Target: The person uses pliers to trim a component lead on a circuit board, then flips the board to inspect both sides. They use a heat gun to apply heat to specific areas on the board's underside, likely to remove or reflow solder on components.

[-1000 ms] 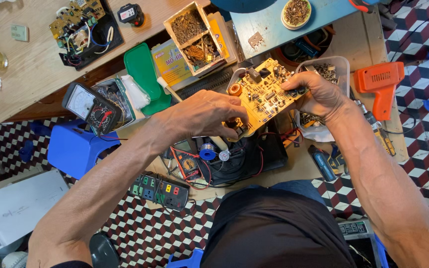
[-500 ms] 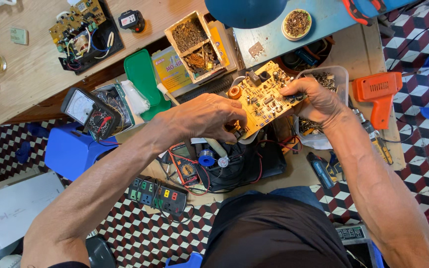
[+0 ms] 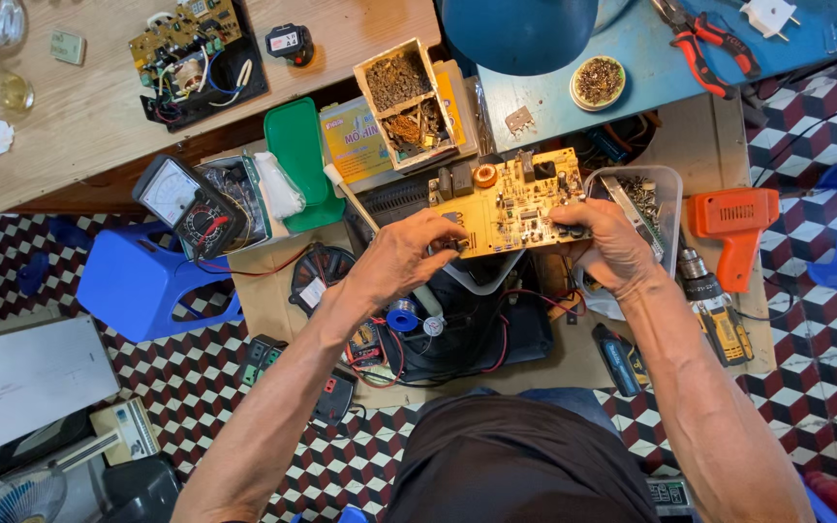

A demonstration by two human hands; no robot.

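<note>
I hold a yellow circuit board (image 3: 515, 201) level in front of me with both hands. My left hand (image 3: 401, 254) pinches its left lower edge. My right hand (image 3: 610, 244) grips its right lower corner. The board carries a copper coil, dark blocks and many small parts on its upper face. Below the board lies a black appliance housing (image 3: 481, 324) with red and black wires, and a blue spool of solder (image 3: 401, 315) beside it.
A multimeter (image 3: 191, 203) sits on a blue stool (image 3: 138, 281) at left. An orange drill (image 3: 733, 228), a clear tub of parts (image 3: 666, 194), a wooden box of scrap (image 3: 404, 102), red pliers (image 3: 699, 39) and another circuit board (image 3: 191, 53) lie around.
The board has turned from tilted to nearly level and sits a little higher in view. Both hands kept their hold on it.
</note>
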